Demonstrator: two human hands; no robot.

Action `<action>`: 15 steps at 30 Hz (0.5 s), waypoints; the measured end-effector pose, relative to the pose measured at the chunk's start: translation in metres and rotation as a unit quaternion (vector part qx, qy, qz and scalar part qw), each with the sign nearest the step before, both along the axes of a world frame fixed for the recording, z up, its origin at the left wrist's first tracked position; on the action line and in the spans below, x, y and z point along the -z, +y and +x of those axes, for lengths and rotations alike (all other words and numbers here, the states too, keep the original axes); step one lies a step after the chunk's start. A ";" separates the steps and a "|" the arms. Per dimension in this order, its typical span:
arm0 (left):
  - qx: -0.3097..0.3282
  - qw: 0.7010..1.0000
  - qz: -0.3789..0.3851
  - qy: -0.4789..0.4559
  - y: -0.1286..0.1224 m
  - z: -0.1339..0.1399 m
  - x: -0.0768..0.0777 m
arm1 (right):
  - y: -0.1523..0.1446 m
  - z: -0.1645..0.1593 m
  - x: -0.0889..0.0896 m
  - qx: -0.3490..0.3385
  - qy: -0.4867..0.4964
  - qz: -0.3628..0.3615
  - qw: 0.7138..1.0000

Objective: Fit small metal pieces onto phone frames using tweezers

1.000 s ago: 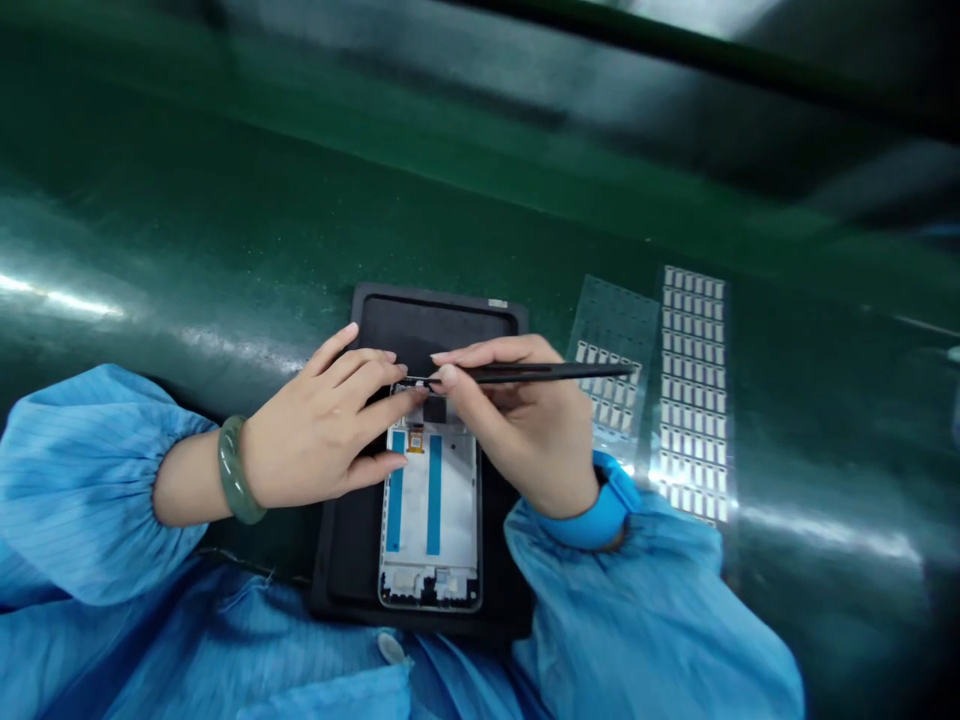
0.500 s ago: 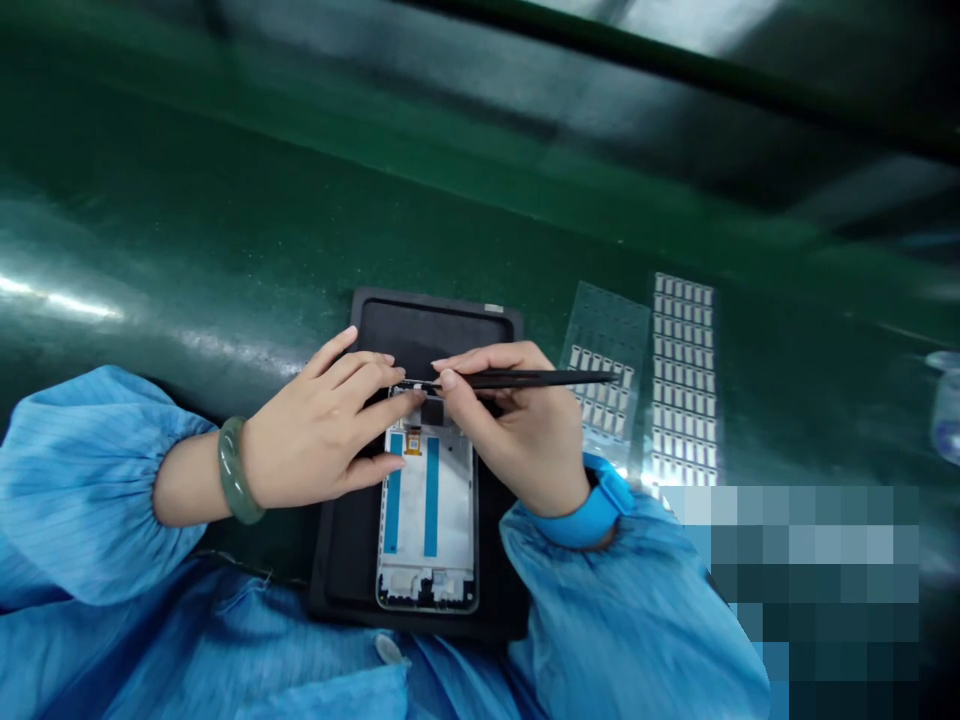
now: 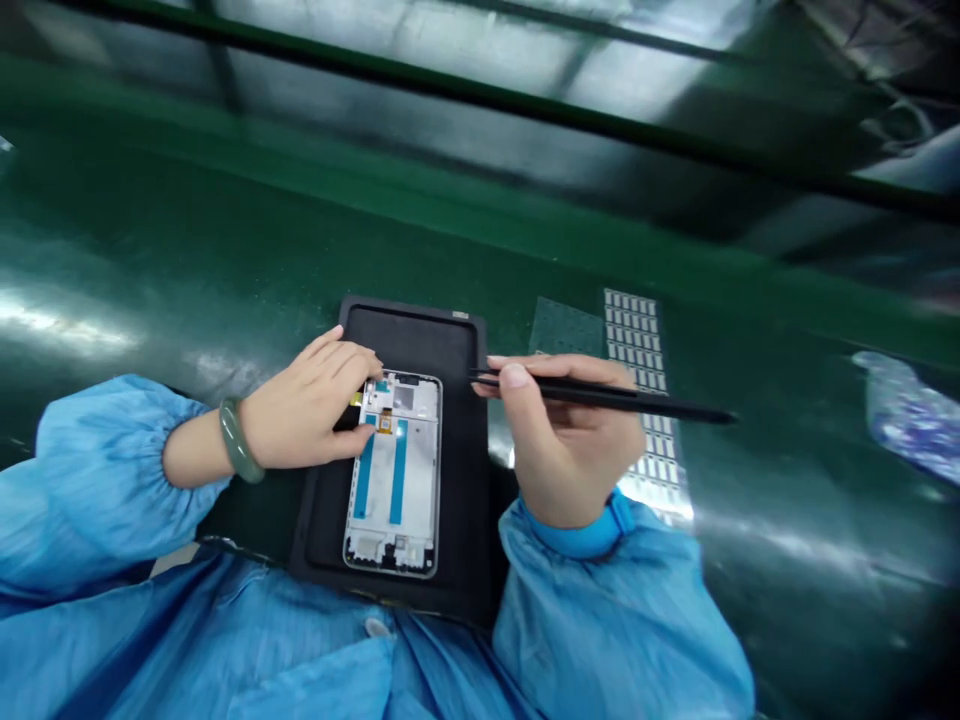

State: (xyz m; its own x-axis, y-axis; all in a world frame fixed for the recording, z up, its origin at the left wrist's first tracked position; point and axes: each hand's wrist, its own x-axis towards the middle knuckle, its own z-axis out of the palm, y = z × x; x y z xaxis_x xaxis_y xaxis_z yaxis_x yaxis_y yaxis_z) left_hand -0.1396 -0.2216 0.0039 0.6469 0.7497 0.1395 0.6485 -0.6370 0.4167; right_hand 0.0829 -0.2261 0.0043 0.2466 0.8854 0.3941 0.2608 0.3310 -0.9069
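Observation:
A silvery phone mid-frame [image 3: 416, 480] with two blue strips and an orange flex connector [image 3: 385, 424] lies in a black tray [image 3: 405, 330]. My left hand [image 3: 307, 405], with a green bangle at the wrist, is curled against the frame's upper left edge. Its fingers hold the top corner, while the thumb touches the left side. A small yellow tab [image 3: 357, 398] sticks out there. In my right hand [image 3: 574, 430] is a pair of black tweezers [image 3: 615, 393], pinched between thumb and fingers. Their tips point left, over the tray's right rim, apart from the frame.
Right of the tray lie a clear sheet [image 3: 566, 325] and a longer sheet of small white pieces in rows [image 3: 634, 340], both partly behind my right hand. A crumpled clear plastic bag [image 3: 911, 415] is at the far right of the green tabletop [image 3: 225, 250].
My right hand has drawn the tweezers away from the frame's top to the right. My left fingers have pulled back from the frame's top to its left corner. The view has shifted.

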 end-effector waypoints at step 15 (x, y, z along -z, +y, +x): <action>-0.031 0.949 -0.130 -0.285 -0.023 0.008 -0.013 | -0.018 0.023 0.007 0.066 -0.056 0.027 0.996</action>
State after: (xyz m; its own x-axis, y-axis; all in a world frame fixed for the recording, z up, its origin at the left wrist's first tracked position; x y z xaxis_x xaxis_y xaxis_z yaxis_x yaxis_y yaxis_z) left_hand -0.1317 -0.2444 0.0165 0.4750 0.8413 0.2579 0.3042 -0.4320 0.8490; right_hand 0.1063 -0.2440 -0.0024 0.3117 0.8250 0.4714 0.4034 0.3343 -0.8518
